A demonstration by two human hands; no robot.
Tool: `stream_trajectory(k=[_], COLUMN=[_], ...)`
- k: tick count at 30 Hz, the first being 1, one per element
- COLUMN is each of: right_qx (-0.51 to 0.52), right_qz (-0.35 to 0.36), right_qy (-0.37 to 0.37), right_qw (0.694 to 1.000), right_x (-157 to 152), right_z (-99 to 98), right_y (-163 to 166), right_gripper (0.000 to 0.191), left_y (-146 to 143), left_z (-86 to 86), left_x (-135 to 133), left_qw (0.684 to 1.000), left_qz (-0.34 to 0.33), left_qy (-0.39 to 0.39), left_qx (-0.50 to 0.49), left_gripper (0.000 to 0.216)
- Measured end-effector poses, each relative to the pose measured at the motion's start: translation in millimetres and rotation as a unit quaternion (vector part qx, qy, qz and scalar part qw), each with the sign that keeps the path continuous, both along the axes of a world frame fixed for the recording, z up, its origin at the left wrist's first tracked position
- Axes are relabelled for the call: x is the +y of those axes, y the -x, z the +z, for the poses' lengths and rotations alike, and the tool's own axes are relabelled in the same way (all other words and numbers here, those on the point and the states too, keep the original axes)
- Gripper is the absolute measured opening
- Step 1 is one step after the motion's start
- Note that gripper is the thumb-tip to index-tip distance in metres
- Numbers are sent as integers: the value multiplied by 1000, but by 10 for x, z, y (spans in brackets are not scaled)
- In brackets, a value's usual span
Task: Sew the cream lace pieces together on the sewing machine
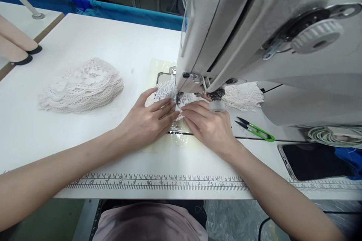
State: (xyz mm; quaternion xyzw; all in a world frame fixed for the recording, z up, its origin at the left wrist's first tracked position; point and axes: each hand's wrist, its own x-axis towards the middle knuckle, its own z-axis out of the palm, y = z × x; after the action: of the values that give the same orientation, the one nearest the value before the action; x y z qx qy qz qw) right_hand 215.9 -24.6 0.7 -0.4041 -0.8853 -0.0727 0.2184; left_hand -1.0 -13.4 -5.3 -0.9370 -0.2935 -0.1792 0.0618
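A piece of white lace [165,89] lies under the presser foot [178,98] of a sewing machine [215,19]. My left hand [145,120] is on the lace to the left of the foot, its thumb and forefinger closed at the near edge and one outer finger spread on the fabric. My right hand [210,124] pinches the same near edge just right of the foot, and its outer fingers are partly hidden behind the machine's knob. Both sets of fingertips almost meet in front of the foot. The needle tip cannot be made out.
A stack of lace pieces [85,86] lies on the left, and more lace [243,96] lies right, behind the machine head. Green thread snips [256,130], a phone [313,161] and a coiled cable [335,135] are at right. A printed ruler [158,182] runs along the front edge.
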Motion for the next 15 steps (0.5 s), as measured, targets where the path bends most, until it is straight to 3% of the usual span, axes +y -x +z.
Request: stream_trajectory(k=[8, 15], right_qx=[-8, -53], right_qz=[-31, 3], right_qy=[-29, -73], right_qw=[999, 996], right_x=[74, -9], right_z=[-52, -58], right_y=[14, -24], right_gripper=[20, 22], left_y=[3, 6], left_z=[-33, -6], left_x=[107, -52], left_qw=[1000, 998], left_qz=[16, 8], left_qy=[-24, -58], left_qx=[0, -7], left_gripper=[29, 26])
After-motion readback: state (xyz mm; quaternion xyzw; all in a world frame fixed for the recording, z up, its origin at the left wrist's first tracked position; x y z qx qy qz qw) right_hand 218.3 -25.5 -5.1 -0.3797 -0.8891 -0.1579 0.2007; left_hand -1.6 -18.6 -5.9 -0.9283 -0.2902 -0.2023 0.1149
